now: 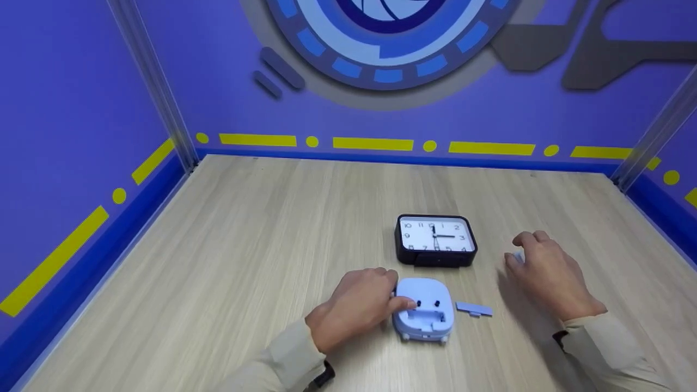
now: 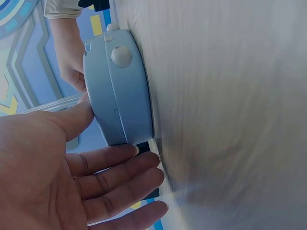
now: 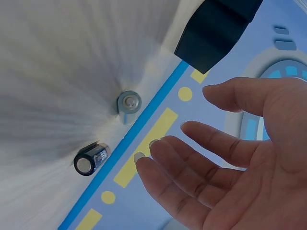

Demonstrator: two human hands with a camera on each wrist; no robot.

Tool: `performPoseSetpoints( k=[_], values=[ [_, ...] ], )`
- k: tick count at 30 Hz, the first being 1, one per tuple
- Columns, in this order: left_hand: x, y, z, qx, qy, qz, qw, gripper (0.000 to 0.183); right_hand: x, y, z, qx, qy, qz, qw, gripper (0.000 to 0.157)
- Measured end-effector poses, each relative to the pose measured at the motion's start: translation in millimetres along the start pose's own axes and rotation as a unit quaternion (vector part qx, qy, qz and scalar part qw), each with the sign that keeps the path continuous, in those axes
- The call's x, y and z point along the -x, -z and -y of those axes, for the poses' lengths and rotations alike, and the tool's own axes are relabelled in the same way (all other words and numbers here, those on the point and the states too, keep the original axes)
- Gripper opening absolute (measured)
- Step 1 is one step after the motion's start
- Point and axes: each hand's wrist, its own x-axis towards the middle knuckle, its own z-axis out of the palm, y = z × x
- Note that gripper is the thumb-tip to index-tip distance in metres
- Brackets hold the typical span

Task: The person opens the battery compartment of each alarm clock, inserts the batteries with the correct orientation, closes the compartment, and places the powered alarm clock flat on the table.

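A small light blue alarm clock (image 1: 430, 291) lies back side up, its battery compartment uncovered below two black knobs. My left hand (image 1: 359, 299) grips its left side, thumb on the back and index finger against the edge; the other fingers extend loosely in the left wrist view. The loose blue battery cover (image 1: 474, 309) lies just right of the clock. Farther right, my right hand (image 1: 550, 275) hovers with fingers loosely bent and nothing in them. Beyond its fingertips, a pale battery (image 3: 128, 103) and a black battery (image 3: 91, 160) show in the right wrist view.
A black rectangular clock (image 1: 435, 239) with a white face stands behind the blue one, close to it. The wooden table (image 1: 261, 234) is bordered by blue-purple panels (image 1: 348, 120) at the back and sides.
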Motion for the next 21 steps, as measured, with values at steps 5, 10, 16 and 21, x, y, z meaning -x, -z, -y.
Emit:
performPoseSetpoints(
  k=[5, 10, 16, 21],
  values=[
    [1.0, -0.1, -0.3, 0.006, 0.001, -0.005, 1.0000, 0.043, 0.3, -0.7, -4.7, -0.003, 0.010, -0.017, 1.000, 0.035],
    [1.6, 0.7, -0.7, 0.011, 0.007, 0.002, 0.9999, 0.043, -0.2, -1.0, -8.5, -0.004, 0.013, -0.020, 1.000, 0.038],
    [1.4, 0.9, -0.9, 0.012, 0.008, 0.005, 0.9999, 0.043, -0.7, -2.1, -11.7, -0.005, -0.002, -0.009, 1.000, 0.039],
    [1.0, -0.1, -0.6, 0.009, 0.006, 0.002, 0.9999, 0.043, -1.2, -2.7, -13.7, -0.002, -0.010, -0.003, 1.000, 0.039]
  ],
)
